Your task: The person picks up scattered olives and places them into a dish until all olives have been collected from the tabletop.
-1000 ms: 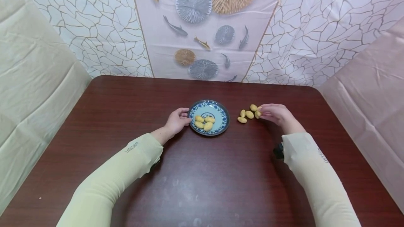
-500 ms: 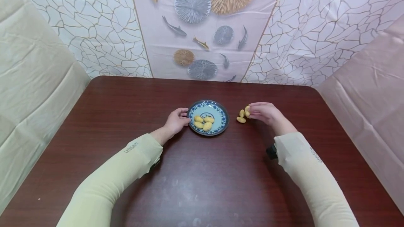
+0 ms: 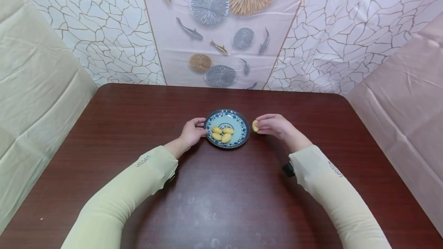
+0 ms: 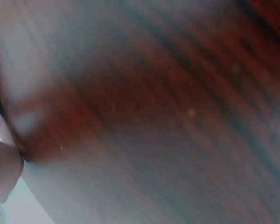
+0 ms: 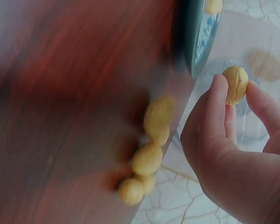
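In the head view, a blue-and-white patterned plate [image 3: 238, 140] with a dark rim bears several yellowish, oval walnuts [image 3: 226, 138]. My left hand [image 3: 191, 133] grips its left rim between thumb and fingers; in the left wrist view a finger [image 4: 2, 130] lies against the plate's dark edge. Just right of the plate, my right hand [image 3: 277, 126] pinches one walnut [image 5: 236, 85] between thumb and fingertips, its seam and wrinkled shell showing in the right wrist view. Several loose walnuts [image 5: 147, 159] lie on the table in that view; in the head view the right hand hides them.
The dark reddish-brown table [image 3: 207, 195] has a glossy top. A patterned cloth backdrop [image 3: 221, 30] rises behind its far edge, and pale cloth walls [image 3: 38, 87] stand at both sides. A dark device [image 3: 288, 169] sits at the right wrist.
My right hand has moved left toward the plate with a walnut between its fingers, passing over the loose walnuts, which it now covers in the head view. The left hand stays at the plate.
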The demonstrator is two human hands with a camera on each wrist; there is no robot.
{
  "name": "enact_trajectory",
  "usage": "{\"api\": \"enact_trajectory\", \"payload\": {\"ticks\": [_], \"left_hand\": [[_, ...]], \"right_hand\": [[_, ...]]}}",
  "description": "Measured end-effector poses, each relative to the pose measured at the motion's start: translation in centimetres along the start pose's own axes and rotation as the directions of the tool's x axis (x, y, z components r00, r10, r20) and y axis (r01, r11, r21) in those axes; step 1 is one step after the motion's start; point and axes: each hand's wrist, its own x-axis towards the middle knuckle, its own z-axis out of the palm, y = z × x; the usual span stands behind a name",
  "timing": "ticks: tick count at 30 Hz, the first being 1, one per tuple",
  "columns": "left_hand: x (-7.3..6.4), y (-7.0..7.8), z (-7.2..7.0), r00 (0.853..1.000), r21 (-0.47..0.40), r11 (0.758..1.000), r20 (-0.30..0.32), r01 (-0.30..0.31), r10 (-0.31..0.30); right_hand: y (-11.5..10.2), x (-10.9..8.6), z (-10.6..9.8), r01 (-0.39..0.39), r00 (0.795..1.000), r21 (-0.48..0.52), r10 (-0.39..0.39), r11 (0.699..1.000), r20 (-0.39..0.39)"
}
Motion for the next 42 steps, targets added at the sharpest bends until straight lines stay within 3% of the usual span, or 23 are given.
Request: {"api": "enact_trajectory", "payload": {"ticks": [23, 32, 42], "left_hand": [[0.3, -0.4, 0.0, 1.000, 0.011, 1.000, -0.006, 0.001, 0.000], [0.3, -0.2, 0.0, 1.000, 0.012, 1.000, -0.008, -0.004, 0.004], [0.4, -0.5, 0.0, 1.000, 0.011, 1.000, -0.004, -0.005, 0.005]], "right_hand": [[0.2, 0.6, 4.8, -0.018, 0.997, -0.097, 0.025, 0.995, 0.069], [0.0, 0.9, 5.8, -0.001, 0.999, -0.198, 0.007, 0.980, 0.031], [-0.5, 0.9, 5.4, -0.009, 0.999, -0.155, 0.013, 0.988, 0.029]]}}
